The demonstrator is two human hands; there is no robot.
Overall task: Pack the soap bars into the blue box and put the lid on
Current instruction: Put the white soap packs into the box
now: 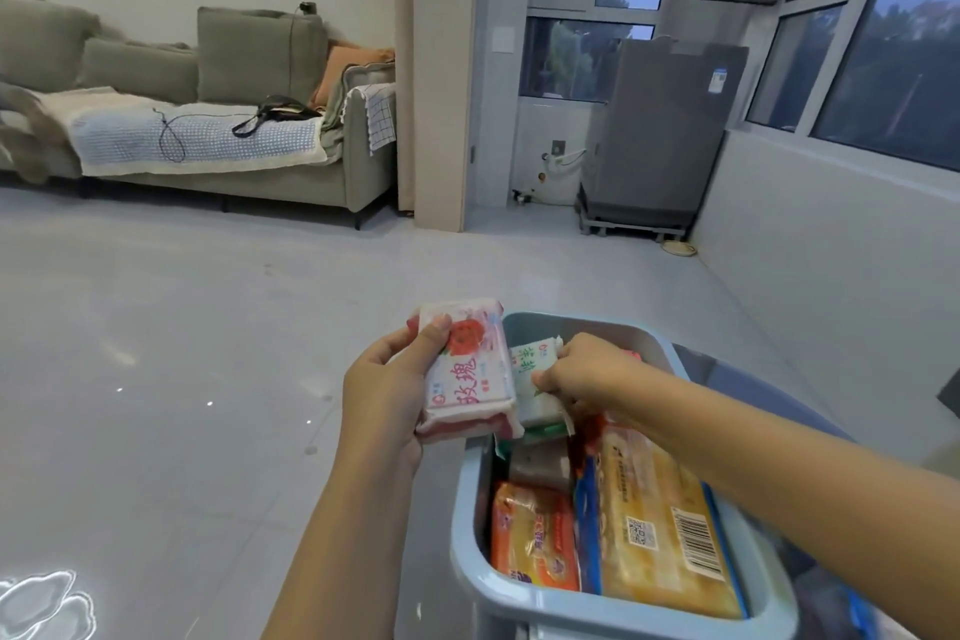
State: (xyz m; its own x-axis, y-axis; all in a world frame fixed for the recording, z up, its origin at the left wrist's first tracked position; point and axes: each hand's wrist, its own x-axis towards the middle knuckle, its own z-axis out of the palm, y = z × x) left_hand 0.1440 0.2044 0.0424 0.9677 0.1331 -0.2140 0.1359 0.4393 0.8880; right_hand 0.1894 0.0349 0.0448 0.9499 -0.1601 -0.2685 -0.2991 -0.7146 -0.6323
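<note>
The pale blue rectangular plastic box (470, 499) stands open at the lower right of the view, its rounded rim bare, no lid on it. Inside, against the near wall, lies an orange-wrapped soap bar (535, 541), and just beside it, on its right, a larger yellow packet with a blue edge, a barcode and a QR code (660, 530), which leans up along the right wall and reaches the near rim. Between these and the far end a grey-brown wrapped piece (540, 465) shows deeper down. The far end of the box is partly hidden by the hands.

The right hand (582, 374) reaches in over the right rim, fingers pinched narrow on a white soap bar with green print (535, 379), held tilted above the left middle of the box, its lower end over green wrapping there. The left hand (387, 385) is outside the box, just beside its left rim, closed around a white-wrapped soap bar with a red rose and red characters (467, 369), thumb across its upper face; this bar touches or nearly touches the green-printed one.

Left of the box and ahead spreads open, glossy grey floor (182, 353), with a grey-green sofa (208, 120) well away at the wall.
</note>
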